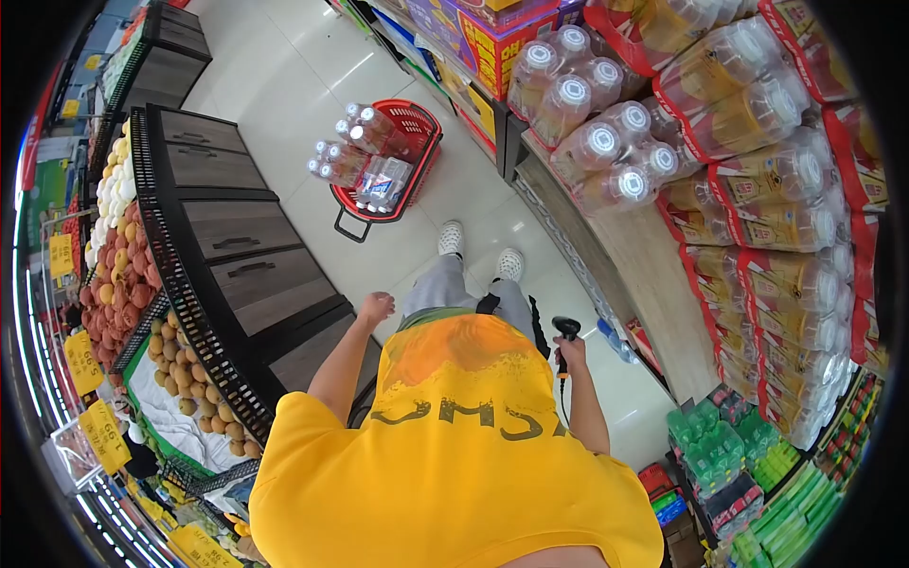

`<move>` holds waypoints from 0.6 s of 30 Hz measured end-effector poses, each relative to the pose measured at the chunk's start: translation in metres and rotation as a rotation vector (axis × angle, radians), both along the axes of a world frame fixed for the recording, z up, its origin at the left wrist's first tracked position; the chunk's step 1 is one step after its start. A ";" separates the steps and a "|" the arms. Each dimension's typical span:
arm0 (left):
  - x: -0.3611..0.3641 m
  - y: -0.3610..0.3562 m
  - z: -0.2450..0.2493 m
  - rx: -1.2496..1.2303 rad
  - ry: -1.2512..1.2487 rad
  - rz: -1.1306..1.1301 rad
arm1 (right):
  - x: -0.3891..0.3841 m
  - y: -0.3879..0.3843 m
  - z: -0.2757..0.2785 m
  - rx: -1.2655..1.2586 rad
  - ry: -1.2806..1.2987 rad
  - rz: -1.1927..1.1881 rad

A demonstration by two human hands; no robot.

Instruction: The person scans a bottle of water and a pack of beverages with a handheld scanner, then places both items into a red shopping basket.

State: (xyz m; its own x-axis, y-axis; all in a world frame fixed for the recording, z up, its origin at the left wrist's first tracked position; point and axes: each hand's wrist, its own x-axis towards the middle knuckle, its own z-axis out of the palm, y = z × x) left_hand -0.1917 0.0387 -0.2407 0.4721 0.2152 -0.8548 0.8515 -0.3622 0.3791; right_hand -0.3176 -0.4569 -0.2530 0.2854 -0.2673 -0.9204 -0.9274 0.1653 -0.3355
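Note:
My right hand [572, 354] grips a black handheld scanner [565, 328] with a cable hanging from it, beside my right hip. On the other side, my left hand [378, 306] hangs free beside my body, holding nothing, its fingers loosely bent. Ahead of my feet, a red shopping basket [417, 194] rests on the floor. It holds two packs of bottles with white caps, one at the back [371, 128] and one at the left [338, 163], and a clear pack with a blue label [383, 183].
Packs of bottled drinks [757, 189] fill the right side above a wooden ledge [653, 284]. Dark drawer cabinets [237, 227] with a fruit display [123, 256] line the left. Tiled floor [312, 95] runs between them. Green packs [705, 445] stand at the lower right.

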 end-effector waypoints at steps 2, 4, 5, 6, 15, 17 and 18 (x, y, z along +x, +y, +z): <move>0.021 0.006 -0.005 -0.038 -0.002 -0.029 | -0.008 0.007 -0.004 0.012 0.058 -0.050; 0.044 0.014 -0.009 -0.066 0.002 -0.026 | -0.008 0.017 -0.002 0.019 0.091 -0.097; 0.056 0.021 -0.011 -0.076 0.008 -0.008 | -0.006 0.022 -0.001 0.020 0.107 -0.119; 0.069 0.027 -0.011 -0.088 0.013 0.009 | -0.002 0.029 0.001 0.023 0.114 -0.153; 0.204 0.147 -0.058 -0.171 -0.079 0.540 | 0.069 0.135 0.033 -0.086 0.019 -0.362; 0.243 0.174 -0.071 -0.237 -0.118 0.668 | 0.084 0.164 0.053 -0.089 -0.025 -0.387; 0.262 0.188 -0.077 -0.259 -0.150 0.717 | 0.091 0.177 0.062 -0.105 -0.011 -0.368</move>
State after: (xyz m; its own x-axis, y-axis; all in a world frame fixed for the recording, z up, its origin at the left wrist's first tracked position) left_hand 0.0706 0.2264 -0.3176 0.4078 0.3138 -0.8575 0.7771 0.3738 0.5064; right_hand -0.2270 -0.2797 -0.1910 0.1623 -0.4464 -0.8800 -0.8088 0.4507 -0.3778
